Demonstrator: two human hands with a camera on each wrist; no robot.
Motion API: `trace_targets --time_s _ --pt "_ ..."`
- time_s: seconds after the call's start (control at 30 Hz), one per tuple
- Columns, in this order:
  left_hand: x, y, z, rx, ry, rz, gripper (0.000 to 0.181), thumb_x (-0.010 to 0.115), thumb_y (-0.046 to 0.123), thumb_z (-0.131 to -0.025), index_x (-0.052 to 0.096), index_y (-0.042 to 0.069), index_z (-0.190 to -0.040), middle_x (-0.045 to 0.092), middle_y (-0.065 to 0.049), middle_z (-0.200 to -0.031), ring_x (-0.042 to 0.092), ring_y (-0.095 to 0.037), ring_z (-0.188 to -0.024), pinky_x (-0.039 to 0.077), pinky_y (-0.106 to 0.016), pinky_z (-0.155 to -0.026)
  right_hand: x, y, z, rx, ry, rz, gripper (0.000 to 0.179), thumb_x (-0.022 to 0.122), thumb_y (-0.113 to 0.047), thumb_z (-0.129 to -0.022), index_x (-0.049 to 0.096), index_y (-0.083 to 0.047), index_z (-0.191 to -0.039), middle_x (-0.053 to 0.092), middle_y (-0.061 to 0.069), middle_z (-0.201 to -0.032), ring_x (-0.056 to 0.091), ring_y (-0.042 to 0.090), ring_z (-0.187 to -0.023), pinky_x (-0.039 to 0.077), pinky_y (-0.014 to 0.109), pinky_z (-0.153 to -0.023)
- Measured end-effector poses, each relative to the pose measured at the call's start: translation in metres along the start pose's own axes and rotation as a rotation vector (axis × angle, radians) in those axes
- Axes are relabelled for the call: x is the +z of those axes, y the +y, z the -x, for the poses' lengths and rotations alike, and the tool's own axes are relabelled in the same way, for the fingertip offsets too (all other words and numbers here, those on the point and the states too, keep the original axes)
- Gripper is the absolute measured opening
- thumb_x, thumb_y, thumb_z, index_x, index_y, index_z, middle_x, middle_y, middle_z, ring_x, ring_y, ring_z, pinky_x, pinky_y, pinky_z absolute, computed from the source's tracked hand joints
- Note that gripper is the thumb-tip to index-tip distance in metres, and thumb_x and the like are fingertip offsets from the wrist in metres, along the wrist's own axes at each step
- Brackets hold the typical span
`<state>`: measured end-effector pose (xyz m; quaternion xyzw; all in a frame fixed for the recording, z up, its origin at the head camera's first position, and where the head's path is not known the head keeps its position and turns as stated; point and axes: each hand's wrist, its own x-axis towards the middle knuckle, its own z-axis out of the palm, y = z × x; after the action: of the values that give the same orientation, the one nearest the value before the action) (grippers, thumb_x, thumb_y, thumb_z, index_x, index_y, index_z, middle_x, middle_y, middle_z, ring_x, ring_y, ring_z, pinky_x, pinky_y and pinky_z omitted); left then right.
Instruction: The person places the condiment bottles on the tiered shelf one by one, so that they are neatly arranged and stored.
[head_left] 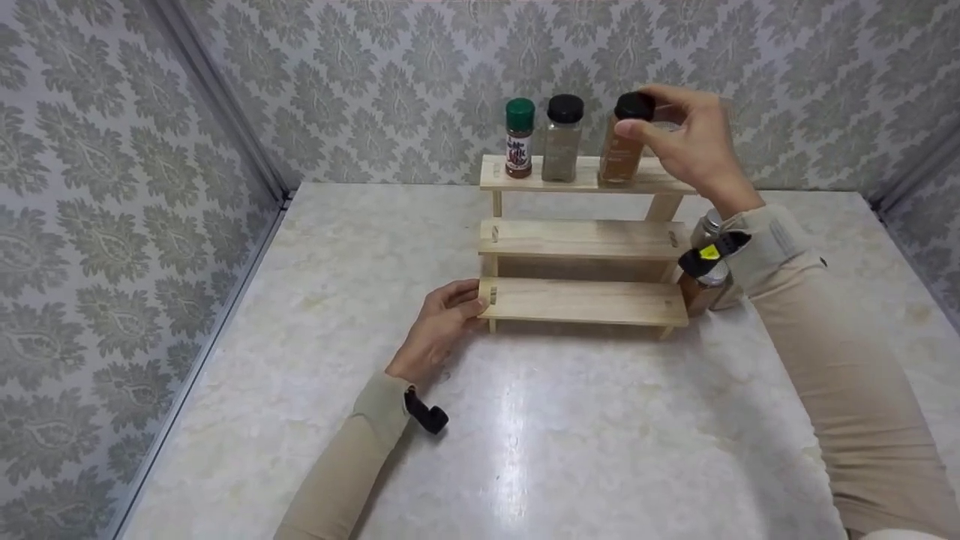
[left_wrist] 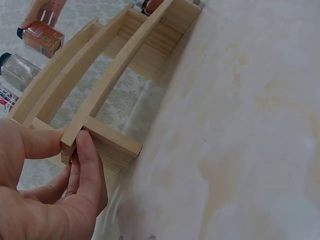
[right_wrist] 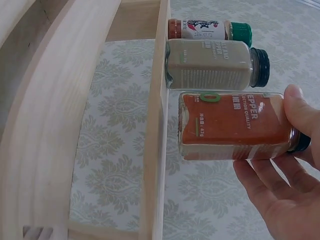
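Note:
My right hand [head_left: 699,142] grips a glass spice jar [right_wrist: 235,125] of orange-red powder near its black lid. The jar leans slightly, and a narrow gap shows between its base and the top tier in the right wrist view. My left hand [head_left: 435,326] pinches the left end of the bottom tier of a three-tier wooden rack [head_left: 585,300], thumb above and fingers below. On the top tier, left of the held jar, stand a black-lidded jar [head_left: 561,146] of greyish powder and a smaller green-capped bottle [head_left: 518,142].
Beside the rack's right end stand a jar of reddish-brown contents [head_left: 697,296] and a silver-capped jar [head_left: 707,225], both partly hidden by my right wrist and its strap. The marble-patterned table [head_left: 360,247] meets patterned walls [head_left: 420,67] at the back and left.

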<state>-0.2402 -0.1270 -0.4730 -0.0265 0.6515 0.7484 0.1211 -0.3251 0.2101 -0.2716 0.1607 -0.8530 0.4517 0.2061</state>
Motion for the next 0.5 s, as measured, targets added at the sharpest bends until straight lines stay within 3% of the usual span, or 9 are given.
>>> trace_targets --time_s 0.2,0.5 --pt "-0.0003 0.0001 -0.0008 -0.008 -0.02 -0.018 0.047 0.067 0.004 -0.105 0.055 -0.001 -0.15 0.06 -0.019 -0.145 0.065 -0.028 -0.124 0.06 -0.034 -0.098 0.0065 0.0013 -0.0076 0.013 -0.006 -0.011 0.037 0.083 -0.033 -0.097 0.077 -0.017 -0.13 0.074 -0.002 -0.117 0.065 0.008 -0.108 0.046 0.029 -0.104" --pt "-0.0007 0.0007 -0.0021 -0.002 -0.018 -0.011 0.046 0.067 0.003 -0.104 0.056 -0.002 -0.148 0.062 -0.019 -0.143 0.066 -0.026 -0.12 0.061 -0.033 -0.095 0.0108 0.0082 -0.0083 0.033 -0.015 0.008 0.041 0.082 -0.035 -0.097 0.075 -0.017 -0.134 0.072 0.003 -0.123 0.066 0.012 -0.112 0.047 0.025 -0.095"
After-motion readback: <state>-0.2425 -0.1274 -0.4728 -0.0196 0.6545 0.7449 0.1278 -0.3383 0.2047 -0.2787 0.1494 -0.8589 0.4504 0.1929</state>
